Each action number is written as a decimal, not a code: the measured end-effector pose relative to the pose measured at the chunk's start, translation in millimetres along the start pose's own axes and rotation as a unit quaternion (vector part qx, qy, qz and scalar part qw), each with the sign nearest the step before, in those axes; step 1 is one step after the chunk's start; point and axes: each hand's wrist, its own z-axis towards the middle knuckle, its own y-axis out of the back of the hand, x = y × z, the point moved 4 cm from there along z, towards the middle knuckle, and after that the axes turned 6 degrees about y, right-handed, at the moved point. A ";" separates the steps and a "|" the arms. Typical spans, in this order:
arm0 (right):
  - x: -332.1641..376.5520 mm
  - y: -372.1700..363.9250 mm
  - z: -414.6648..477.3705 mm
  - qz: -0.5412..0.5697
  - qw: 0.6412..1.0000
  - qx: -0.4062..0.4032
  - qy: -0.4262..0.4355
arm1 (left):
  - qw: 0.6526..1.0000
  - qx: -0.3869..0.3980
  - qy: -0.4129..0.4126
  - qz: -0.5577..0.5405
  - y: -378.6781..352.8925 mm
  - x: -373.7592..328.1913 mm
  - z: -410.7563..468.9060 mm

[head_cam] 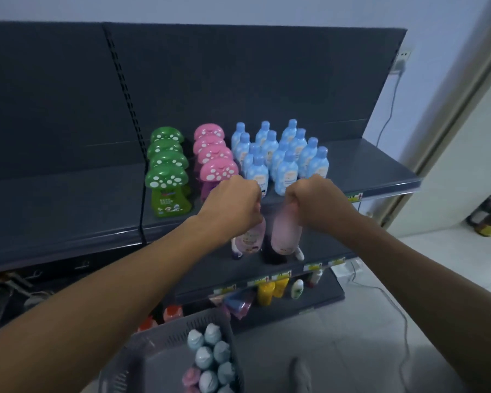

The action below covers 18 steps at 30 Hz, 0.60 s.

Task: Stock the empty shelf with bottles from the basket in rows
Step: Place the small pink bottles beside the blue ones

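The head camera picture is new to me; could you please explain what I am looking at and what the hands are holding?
There is no machine here: a person wears a camera on the head, which looks forward and down at their own arms. The left hand grips the left pink bottle by its top, and the right hand grips the right pink bottle, near the front edge of the dark shelf. On the shelf stand rows of green mushroom-capped bottles, pink mushroom-capped bottles and blue bottles. Below, a grey basket holds more bottles.

shelf [380, 163] bare right of blue bottles [281, 154]
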 end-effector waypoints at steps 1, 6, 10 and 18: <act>-11.2 1.2 3.1 0.003 1.000 0.001 -0.003 | 1.000 -0.003 0.000 -0.004 -1.7 -7.4 7.0; -77.9 9.6 18.6 0.016 1.000 0.016 -0.019 | 1.000 0.016 0.008 -0.017 -20.4 -49.6 53.3; -135.5 14.5 34.2 0.018 0.999 0.034 -0.018 | 0.999 0.024 0.014 -0.033 -35.9 -83.6 91.0; -235.7 27.0 78.4 0.046 0.998 0.047 0.006 | 0.998 0.047 -0.006 -0.035 -56.9 -153.8 168.3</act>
